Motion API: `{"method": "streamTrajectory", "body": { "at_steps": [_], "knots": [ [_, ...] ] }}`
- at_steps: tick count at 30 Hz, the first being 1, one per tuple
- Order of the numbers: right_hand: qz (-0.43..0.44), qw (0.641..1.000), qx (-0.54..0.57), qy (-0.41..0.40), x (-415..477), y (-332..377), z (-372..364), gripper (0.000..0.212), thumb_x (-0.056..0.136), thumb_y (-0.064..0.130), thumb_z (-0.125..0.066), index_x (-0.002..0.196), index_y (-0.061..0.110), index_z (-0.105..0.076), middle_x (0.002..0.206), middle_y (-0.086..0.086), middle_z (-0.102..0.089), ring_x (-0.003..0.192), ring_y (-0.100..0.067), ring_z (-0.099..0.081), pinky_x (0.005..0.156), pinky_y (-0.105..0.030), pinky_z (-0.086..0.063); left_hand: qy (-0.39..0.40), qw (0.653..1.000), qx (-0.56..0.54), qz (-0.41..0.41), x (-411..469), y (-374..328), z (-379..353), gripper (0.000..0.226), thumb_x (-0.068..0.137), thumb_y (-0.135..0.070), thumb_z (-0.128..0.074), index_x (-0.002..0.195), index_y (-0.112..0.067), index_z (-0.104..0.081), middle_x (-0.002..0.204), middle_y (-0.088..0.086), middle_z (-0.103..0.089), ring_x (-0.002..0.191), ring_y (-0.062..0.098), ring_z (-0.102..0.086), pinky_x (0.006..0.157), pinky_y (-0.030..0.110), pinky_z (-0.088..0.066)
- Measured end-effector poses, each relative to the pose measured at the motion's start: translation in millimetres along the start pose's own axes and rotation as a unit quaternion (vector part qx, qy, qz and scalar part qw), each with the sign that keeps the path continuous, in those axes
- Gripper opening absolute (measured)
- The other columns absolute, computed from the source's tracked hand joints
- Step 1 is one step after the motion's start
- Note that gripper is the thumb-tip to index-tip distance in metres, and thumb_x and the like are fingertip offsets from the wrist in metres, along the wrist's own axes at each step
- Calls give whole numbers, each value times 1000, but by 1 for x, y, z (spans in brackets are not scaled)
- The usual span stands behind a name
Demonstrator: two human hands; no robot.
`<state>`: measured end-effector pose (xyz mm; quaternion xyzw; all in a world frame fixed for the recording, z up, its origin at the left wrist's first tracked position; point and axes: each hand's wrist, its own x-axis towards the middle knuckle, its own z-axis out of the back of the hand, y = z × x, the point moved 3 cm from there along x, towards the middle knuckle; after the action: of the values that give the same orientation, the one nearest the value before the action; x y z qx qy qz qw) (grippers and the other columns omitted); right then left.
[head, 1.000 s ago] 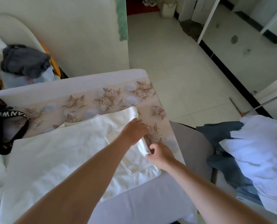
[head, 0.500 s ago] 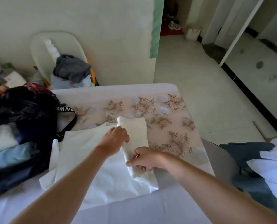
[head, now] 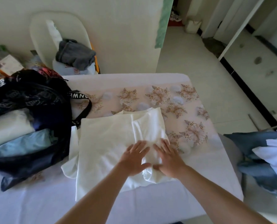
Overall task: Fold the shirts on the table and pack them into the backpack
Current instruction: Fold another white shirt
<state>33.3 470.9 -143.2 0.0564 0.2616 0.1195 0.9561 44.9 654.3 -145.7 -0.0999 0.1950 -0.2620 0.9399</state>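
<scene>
On the bench (head: 218, 172), dead centre, our white shirt (head: 105, 143) lies half folded, right side turned in. Our left grip (head: 134, 157) and right grip (head: 168, 160) press flat and outstretched on that fold, holding nothing. At nine o'clock the backpack (head: 42, 97) gapes, folded clothes (head: 10, 126) inside.

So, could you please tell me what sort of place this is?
Probably a room in a home: clothes piled on a chair, a half-packed backpack on a cloth-covered table, and a tiled floor.
</scene>
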Motion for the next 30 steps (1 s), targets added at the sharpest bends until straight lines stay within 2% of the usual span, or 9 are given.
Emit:
{"method": "streamTrajectory", "body": {
  "at_steps": [2, 5, 8, 11, 13, 15, 22, 26, 30],
  "knots": [
    [9, 1000, 16, 4, 2, 0, 9, 99, 78, 65, -61, 157, 29, -14, 165, -4, 9, 152, -23, 12, 122, -48, -5, 17, 1000, 12, 7, -3, -5, -8, 94, 84, -70, -50, 157, -26, -13, 165, -3, 8, 151, 18, 11, 122, 42, -3],
    [30, 999, 2, -45, 10, 0, 35, 66, 80, 53, -63, 139, 27, -48, 148, -3, -29, 142, -25, -22, 116, -42, -22, 5, 1000, 13, 3, -4, -5, -7, 103, 74, -72, -60, 155, -24, -18, 165, -2, 3, 151, 19, 6, 122, 42, -4],
    [48, 987, -55, -145, 26, 0, 55, 49, 85, 38, -58, 130, 22, -54, 146, -8, -36, 136, -31, -35, 107, -43, -36, -56, 998, -21, 7, 0, -3, 2, 93, 72, -72, -60, 149, -28, -33, 161, -1, -17, 150, 21, -9, 121, 38, -11],
    [68, 988, -70, -120, 49, 1, 50, 65, 96, 43, -44, 154, 20, -28, 165, -14, -8, 152, -34, -10, 118, -47, -25, -107, 988, -68, 87, 9, 2, 7, 87, 81, -75, -39, 154, -32, -22, 164, -1, -6, 152, 26, 0, 123, 39, -6],
    [75, 991, -84, -67, 62, -1, 36, 72, 97, 58, -21, 159, 28, 1, 165, -11, 13, 153, -30, 9, 123, -48, -11, -42, 988, -63, 134, 17, 4, 0, 97, 82, -78, -41, 157, -32, 0, 162, 1, 22, 149, 27, 20, 123, 44, 5],
    [76, 992, -97, -22, 66, -10, 24, 72, 96, 67, -11, 153, 36, 20, 161, -6, 29, 150, -26, 24, 124, -47, 1, 18, 989, -35, 144, 23, 1, -8, 105, 81, -78, -48, 156, -34, 12, 156, 5, 36, 146, 30, 30, 121, 47, 11],
    [79, 991, -107, -14, 52, -91, 35, 76, 83, 71, 10, 149, 40, 28, 155, 3, 41, 145, -20, 34, 124, -47, 5, 9, 993, -32, 113, 66, -51, 4, 95, 81, -75, -50, 157, -38, -5, 163, 3, 22, 151, 26, 11, 122, 43, -1],
    [43, 993, -106, -1, 43, -141, 47, 69, 99, 62, -20, 151, 44, 22, 159, 3, 35, 148, -21, 29, 122, -54, 3, 10, 994, -58, 92, 102, -91, 10, 79, 90, -65, -47, 156, -37, -14, 164, 1, 16, 151, 25, 5, 121, 43, -5],
    [49, 992, -107, -42, 39, -137, 65, 62, 98, 52, -39, 154, 30, -24, 162, -9, -12, 150, -30, -12, 120, -53, -13, -14, 991, -81, 101, 107, -99, 15, 70, 96, -53, -47, 156, -32, -17, 165, -1, -3, 150, 23, -6, 120, 40, -13]
  ]
}}
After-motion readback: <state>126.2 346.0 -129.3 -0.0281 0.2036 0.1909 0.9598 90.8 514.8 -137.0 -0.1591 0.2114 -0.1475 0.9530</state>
